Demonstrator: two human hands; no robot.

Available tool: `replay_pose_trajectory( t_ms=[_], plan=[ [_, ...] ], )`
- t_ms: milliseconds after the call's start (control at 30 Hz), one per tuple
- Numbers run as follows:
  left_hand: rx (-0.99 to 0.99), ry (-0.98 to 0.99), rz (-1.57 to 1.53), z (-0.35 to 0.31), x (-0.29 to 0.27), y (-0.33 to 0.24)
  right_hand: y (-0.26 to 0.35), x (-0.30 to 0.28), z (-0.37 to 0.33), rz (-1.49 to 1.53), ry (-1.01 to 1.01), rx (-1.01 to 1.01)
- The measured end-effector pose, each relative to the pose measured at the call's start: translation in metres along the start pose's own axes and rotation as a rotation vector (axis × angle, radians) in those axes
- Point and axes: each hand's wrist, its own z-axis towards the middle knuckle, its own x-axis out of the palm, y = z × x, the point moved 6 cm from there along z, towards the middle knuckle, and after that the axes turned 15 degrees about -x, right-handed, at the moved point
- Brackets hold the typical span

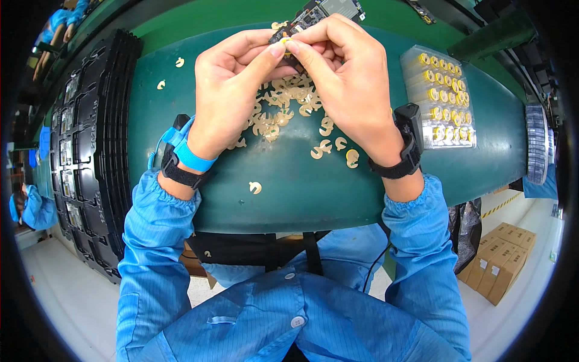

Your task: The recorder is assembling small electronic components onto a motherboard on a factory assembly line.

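Note:
Over the far middle of the green table, both of my hands are closed together on a small circuit board with a dark end. My left hand pinches the near end, with thumb tip and fingertips pressed together. From the other side, my right hand has its thumb against the same spot and its fingers curled round the board. A small yellow-edged round piece shows between the thumb tips, partly covered. Beneath the hands lies a loose pile of cream, notched round pieces.
A clear plastic tray with rows of yellow-rimmed round parts is on the right. Stacked black trays stand at the left edge. Cardboard boxes sit on the floor at right. People in blue work at far left. A blue strap circles my left wrist.

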Motion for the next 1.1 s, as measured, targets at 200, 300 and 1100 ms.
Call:
replay_pose_trajectory(
  t_ms=[200, 300, 1100],
  plan=[
    [0.03, -0.014, 0.014, -0.002, 0.003, -0.002, 0.001, -0.002, 0.0, 0.012, -0.036, -0.017],
    [0.032, -0.018, 0.011, -0.002, 0.003, -0.003, 0.002, -0.001, -0.001, 0.0, -0.039, -0.033],
    [0.01, -0.078, -0.104, 0.003, -0.01, -0.005, 0.02, 0.008, -0.003, -0.281, 0.091, -0.394]
  ],
)
